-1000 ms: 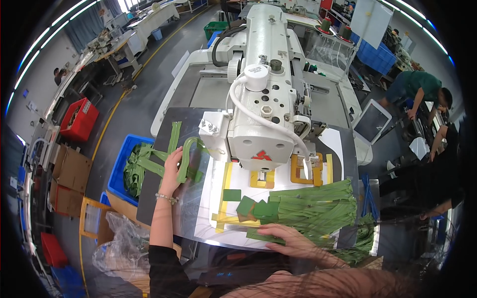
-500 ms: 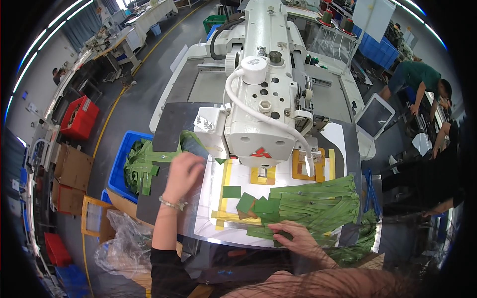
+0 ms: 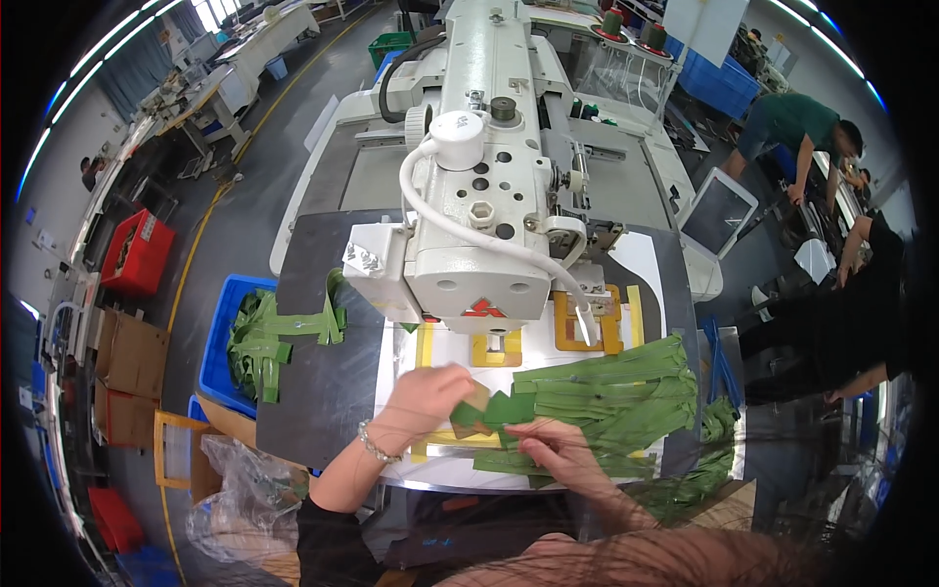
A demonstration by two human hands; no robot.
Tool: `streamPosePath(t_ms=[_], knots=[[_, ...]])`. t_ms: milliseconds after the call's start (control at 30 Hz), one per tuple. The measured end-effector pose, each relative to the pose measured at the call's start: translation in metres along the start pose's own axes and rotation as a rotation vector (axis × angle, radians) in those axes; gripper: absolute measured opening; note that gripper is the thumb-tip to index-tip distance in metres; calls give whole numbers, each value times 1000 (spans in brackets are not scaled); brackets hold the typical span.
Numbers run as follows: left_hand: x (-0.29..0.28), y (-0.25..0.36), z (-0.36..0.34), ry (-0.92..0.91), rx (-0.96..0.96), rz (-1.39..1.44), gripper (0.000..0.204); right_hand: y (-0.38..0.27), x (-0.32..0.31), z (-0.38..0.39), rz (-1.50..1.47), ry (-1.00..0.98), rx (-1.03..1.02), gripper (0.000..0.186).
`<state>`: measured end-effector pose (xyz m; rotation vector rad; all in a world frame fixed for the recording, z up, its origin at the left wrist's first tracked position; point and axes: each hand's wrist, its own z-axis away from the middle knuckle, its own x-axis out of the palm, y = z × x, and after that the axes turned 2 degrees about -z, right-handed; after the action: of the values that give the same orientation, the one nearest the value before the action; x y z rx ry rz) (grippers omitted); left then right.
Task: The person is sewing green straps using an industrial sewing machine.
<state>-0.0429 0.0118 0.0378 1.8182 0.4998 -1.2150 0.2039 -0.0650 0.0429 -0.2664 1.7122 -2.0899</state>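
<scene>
Under the head of a large white sewing machine [image 3: 479, 264], my left hand [image 3: 427, 399] has its fingers curled together at the edge of small green fabric patches [image 3: 468, 419]. A brown piece [image 3: 479, 395] shows among them. Its fingertips are partly hidden. My right hand [image 3: 562, 452] pinches the near edge of another green patch [image 3: 510, 408], thumb and forefinger together. To the right of it a row of long green straps [image 3: 616, 391] lies fanned out on the white sheet [image 3: 393, 445]. A yellow frame clamp [image 3: 497, 349] sits below the needle area.
A blue bin [image 3: 217, 342] of green straps stands left, with one bundle lying onto the dark table plate [image 3: 313, 391]. A second yellow frame [image 3: 587, 328] lies right of the machine head. A plastic bag [image 3: 235, 484] hangs at lower left. Two people [image 3: 797, 132] are at the right.
My left hand has come from the straps at the left to the patches in the middle. The lone green patch is now covered or taken up. My right hand has shifted slightly up to the patches.
</scene>
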Motion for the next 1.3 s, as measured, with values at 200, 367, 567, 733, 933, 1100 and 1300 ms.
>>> streamPosePath(t_ms=[200,367,567,733,933,1100,1300], knots=[[18,26,2,-64,357,545,15,15,-4,-33,-590,-42,110,18],[19,29,-7,-194,72,754,15,10,-13,-40,-663,-226,54,10],[23,27,-8,359,404,245,22,20,-6,-46,-808,-15,-1,6],[39,20,-4,241,395,293,19,21,-3,-46,-741,77,-52,8],[46,28,-7,205,13,868,16,21,-2,-46,-653,171,-82,10],[43,30,-7,137,-153,1118,11,24,-4,-44,-641,150,-22,11],[50,25,-4,231,-204,1150,13,14,4,-45,-569,154,-124,15]])
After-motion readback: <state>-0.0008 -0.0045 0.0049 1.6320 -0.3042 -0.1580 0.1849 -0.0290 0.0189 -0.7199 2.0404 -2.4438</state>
